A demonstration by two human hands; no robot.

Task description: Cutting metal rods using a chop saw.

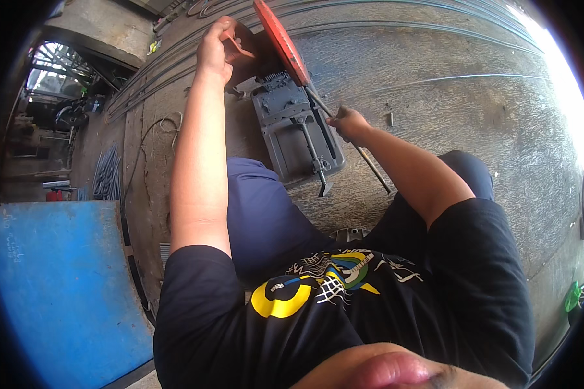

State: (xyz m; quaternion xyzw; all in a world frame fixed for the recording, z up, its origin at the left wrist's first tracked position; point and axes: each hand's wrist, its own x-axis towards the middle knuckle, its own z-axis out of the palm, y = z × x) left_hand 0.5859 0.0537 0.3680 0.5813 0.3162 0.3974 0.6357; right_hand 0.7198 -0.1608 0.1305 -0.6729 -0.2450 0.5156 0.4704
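A cut-off saw with a dark metal base (292, 133) stands on the floor between my knees. Its red round blade guard (282, 42) is seen nearly edge-on above the base. At the saw's upper left, my left hand (214, 52) is closed round its orange-red handle (238, 45). My right hand (349, 124) grips a thin metal rod (373, 170) to the right of the base. The rod slants from under the guard down toward my right leg. A vise screw (313, 149) with a crank end lies along the base. The blade's edge is hidden.
Long thin metal bars (409, 24) run across the far floor. A blue sheet panel (65, 279) stands at the left, with a bundle of rods (107, 172) beyond it. A black cable (148, 139) lies left of my arm. One short metal piece (390, 119) rests right of my right hand.
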